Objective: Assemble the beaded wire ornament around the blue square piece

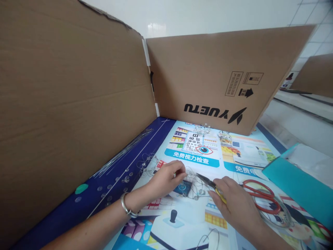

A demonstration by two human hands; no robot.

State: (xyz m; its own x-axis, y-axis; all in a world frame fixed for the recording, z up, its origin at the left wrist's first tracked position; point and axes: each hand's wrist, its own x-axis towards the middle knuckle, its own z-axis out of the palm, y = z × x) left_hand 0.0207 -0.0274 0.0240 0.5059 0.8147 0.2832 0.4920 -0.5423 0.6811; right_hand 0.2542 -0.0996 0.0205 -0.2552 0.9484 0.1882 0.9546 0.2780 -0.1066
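My right hand (234, 201) is closed around needle-nose pliers (208, 181) with yellow grips, their dark tip pointing left. My left hand (166, 178) is held in a pinch just left of that tip. What its fingers hold is too fine to make out. Thin looped wires with clear beads (199, 192) lie between and below the two hands. Another tangle of wire and clear discs (148, 165) rests beyond my left hand. Red-handled scissors (262, 195) lie right beside my right hand, over a clear coil (284, 220).
Tall cardboard panels (65, 80) (197, 76) wall off the left and back. Straight wires (121, 154), loose clear discs (109, 187) and a green piece (81, 189) lie along the left. Beaded bundles (202, 130) sit at the back. A turquoise box (299, 184) stands right.
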